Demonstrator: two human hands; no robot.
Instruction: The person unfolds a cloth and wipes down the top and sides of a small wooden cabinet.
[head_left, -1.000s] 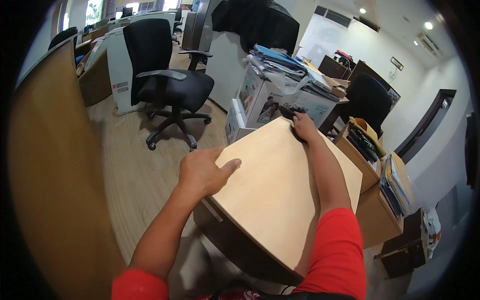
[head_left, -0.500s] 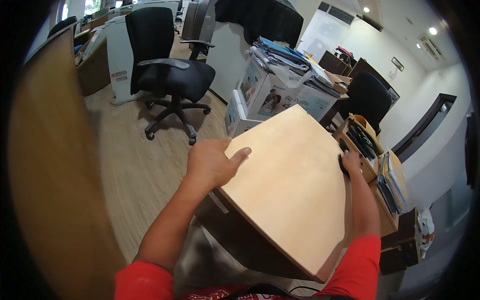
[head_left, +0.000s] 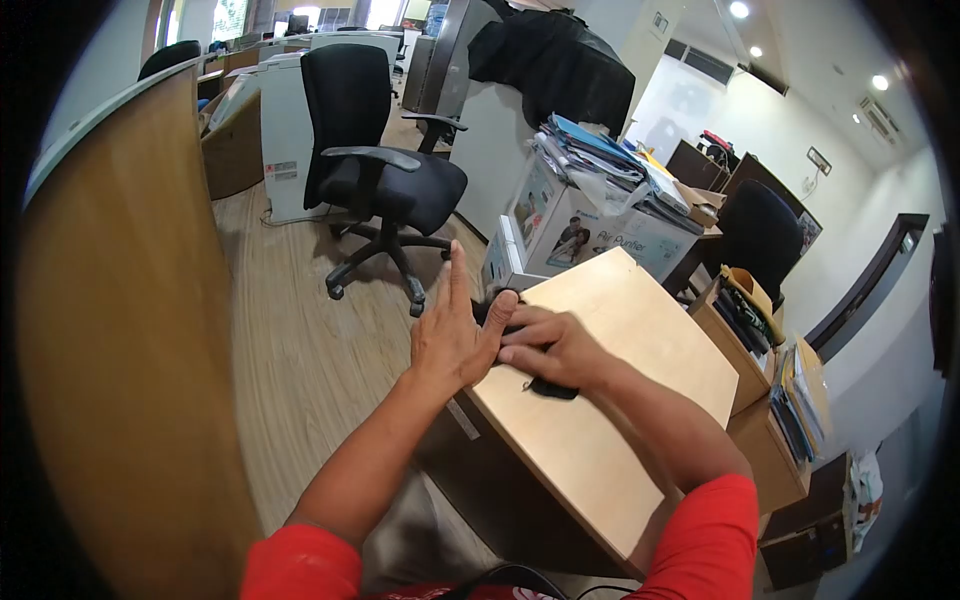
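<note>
A light wooden top (head_left: 640,340) on a dark-sided cabinet (head_left: 500,470) lies in front of me, tilted in the view. My left hand (head_left: 455,335) is raised at its left edge, fingers extended upward and thumb apart, holding nothing. My right hand (head_left: 560,350) presses a black cloth-like item (head_left: 553,389) onto the top near that same edge, right beside my left thumb. Part of the black item is hidden under my right fingers, and another dark bit shows between the two hands.
A black office chair (head_left: 385,180) stands beyond on the wood floor (head_left: 290,400). Behind the top, an air purifier box (head_left: 590,235) carries piled folders (head_left: 600,150). A brown partition (head_left: 130,330) rises at left; file-filled shelves (head_left: 755,375) stand at right.
My right hand has swept from the far right edge to the left edge with the black item. My left hand has lifted its fingers off the edge. The view has shifted slightly.
</note>
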